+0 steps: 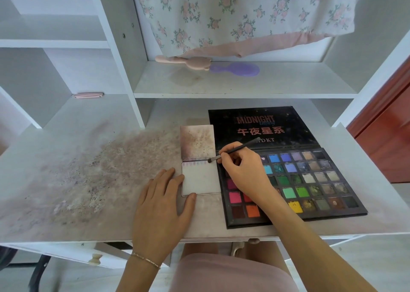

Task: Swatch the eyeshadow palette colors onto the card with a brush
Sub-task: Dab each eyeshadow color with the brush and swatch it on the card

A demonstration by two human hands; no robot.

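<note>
Right now the right hand (240,174) reaches in from the lower right, its forearm crossing diagonally over the open eyeshadow palette (310,180), whose lid lies flat behind the pans with its printed face up. Thumb and fingers are curled around a slim dark brush (235,150) in a pen-like pinch near the ferrule, and the handle slants up and to the right over the lid. The bristle tip touches the top right corner of the white card (200,179), at the end of a faint row of pale swatches running along the card's upper edge. The card lies on the desk (77,169) just left of the palette, touching or nearly touching its edge, with a second, powder-stained card (197,141) directly behind it.

The left hand (164,205) comes in from below, palm down and flat on the desk, fingers straight and slightly spread. Its fingertips rest against the card's left edge, and the thumb presses on the card's lower left corner, holding it steady. A thin bracelet (145,260) circles that wrist.

Smudged powder stains cover the desk surface to the left. On the shelf (288,85) behind, a pink brush (184,60) and a purple hairbrush (237,69) lie end to end beneath a hanging floral cloth (244,14).
</note>
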